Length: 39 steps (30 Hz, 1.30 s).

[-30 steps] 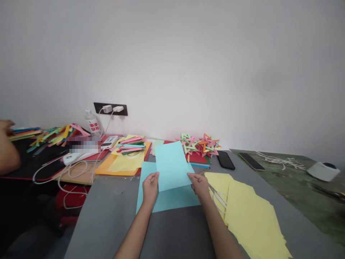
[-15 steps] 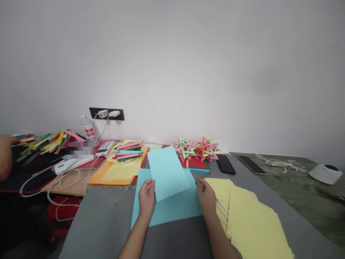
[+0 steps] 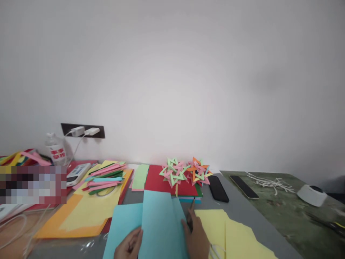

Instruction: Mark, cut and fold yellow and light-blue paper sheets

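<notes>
A smaller light-blue paper sheet [image 3: 159, 223] stands slightly raised over a larger light-blue sheet [image 3: 125, 216] on the grey table. My left hand [image 3: 129, 244] is closed, pinching the smaller sheet's left edge between thumb and fingers. Beside the right edge, my right hand [image 3: 196, 235] has its fingers curled round a slim dark pencil [image 3: 193, 203], whose tip points away from me. The thumb of that hand rests by the blue paper. Yellow sheets [image 3: 242, 239] lie fanned just right of my right hand, with white cord partly visible next to it.
Behind the blue paper, folded paper star ornaments [image 3: 175, 172] sit on red paper [image 3: 154, 176]. A black phone [image 3: 218, 189] lies to their right. Colourful paper strips [image 3: 107, 178] rest on yellow and orange sheets at left. A bottle [image 3: 56, 149] stands by the wall socket [image 3: 82, 130].
The view has shifted, so the table items sit lower. The smaller blue sheet has come upright and closer, with my left hand still on its edge. My right hand has moved to its right side.
</notes>
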{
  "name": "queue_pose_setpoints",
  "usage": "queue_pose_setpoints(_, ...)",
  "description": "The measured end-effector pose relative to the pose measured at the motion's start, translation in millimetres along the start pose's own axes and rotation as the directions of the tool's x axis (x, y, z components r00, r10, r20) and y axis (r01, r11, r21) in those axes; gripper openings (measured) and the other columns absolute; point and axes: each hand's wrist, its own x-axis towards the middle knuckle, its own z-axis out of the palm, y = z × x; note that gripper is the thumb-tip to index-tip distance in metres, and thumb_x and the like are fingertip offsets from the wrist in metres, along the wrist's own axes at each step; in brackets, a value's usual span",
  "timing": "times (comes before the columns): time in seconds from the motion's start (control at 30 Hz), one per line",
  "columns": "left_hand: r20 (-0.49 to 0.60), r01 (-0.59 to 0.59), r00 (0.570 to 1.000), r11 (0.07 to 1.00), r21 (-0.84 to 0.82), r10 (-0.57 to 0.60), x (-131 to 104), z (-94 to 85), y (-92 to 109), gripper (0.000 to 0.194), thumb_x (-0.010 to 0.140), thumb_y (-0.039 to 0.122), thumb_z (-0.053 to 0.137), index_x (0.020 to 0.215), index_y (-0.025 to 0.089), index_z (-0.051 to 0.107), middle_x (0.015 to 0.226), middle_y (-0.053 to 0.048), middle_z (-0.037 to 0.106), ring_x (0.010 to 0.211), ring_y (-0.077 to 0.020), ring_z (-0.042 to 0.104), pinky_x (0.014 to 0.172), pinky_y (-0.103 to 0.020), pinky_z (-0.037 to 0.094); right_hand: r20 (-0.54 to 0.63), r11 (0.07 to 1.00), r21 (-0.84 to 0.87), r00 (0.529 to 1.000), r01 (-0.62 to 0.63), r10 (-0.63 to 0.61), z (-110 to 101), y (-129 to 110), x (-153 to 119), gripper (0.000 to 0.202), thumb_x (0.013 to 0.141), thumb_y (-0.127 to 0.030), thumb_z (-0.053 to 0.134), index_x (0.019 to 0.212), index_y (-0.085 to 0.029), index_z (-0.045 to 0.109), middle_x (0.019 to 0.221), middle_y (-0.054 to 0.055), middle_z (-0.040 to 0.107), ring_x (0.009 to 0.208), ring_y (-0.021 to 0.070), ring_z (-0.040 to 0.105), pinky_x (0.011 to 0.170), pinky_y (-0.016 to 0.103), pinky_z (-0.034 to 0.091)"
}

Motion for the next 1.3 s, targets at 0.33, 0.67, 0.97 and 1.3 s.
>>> queue_pose_setpoints(0.33, 0.09, -0.184, 0.981, 0.971, 0.156, 0.171, -4, 9.8, 15, 0.051, 0.053, 0.044, 0.065, 0.094, 0.013, 0.064, 0.056, 0.001, 0.061, 0.038, -0.0092, 0.043, 0.042, -0.023, 0.038, -0.043, 0.95, 0.311, 0.999, 0.017, -0.004, -20, -4, 4, 0.036, 0.076, -0.04, 0.04, 0.093, -0.015, 0.061, 0.085, 0.01, 0.062, 0.073, 0.0199, 0.056, 0.066, 0.03, 0.043)
queue_pose_setpoints(0.67, -0.003, -0.281, 0.956, 0.912, 0.299, 0.295, -25, -19.2, 17, 0.045, 0.052, 0.03, 0.061, 0.094, 0.016, 0.063, 0.073, -0.005, 0.065, 0.052, -0.0159, 0.053, 0.06, -0.034, 0.045, 0.326, 0.592, 0.748, 0.943, -0.3, 0.065, -61, -19, -61, 0.054, 0.069, -0.055, 0.052, 0.112, -0.023, 0.046, 0.057, -0.007, 0.046, 0.035, 0.0035, 0.026, 0.035, 0.016, 0.02)
queue_pose_setpoints(0.97, 0.199, -0.281, 0.951, 0.932, 0.229, 0.238, -107, 3.3, 77, 0.03, 0.067, 0.045, 0.056, 0.084, 0.023, 0.068, 0.09, -0.009, 0.069, 0.087, -0.026, 0.06, 0.078, -0.041, 0.045, 0.528, 0.384, 0.755, 0.84, -0.532, 0.127, -91, -29, -149, 0.044, 0.063, -0.05, 0.065, 0.101, -0.028, 0.06, 0.054, -0.003, 0.052, 0.043, 0.0076, 0.042, 0.04, 0.017, 0.028)
queue_pose_setpoints(1.3, 0.381, -0.077, 0.922, 0.997, 0.004, 0.069, -127, 18.8, 100, 0.023, 0.057, 0.041, 0.068, 0.065, 0.019, 0.07, 0.071, -0.006, 0.07, 0.072, -0.0217, 0.062, 0.067, -0.03, 0.046, 0.729, 0.085, 0.682, 0.666, -0.726, -0.156, -101, -35, -167, 0.045, 0.059, -0.045, 0.07, 0.097, -0.024, 0.06, 0.043, -0.008, 0.043, 0.029, 0.0025, 0.029, 0.032, 0.016, 0.022)
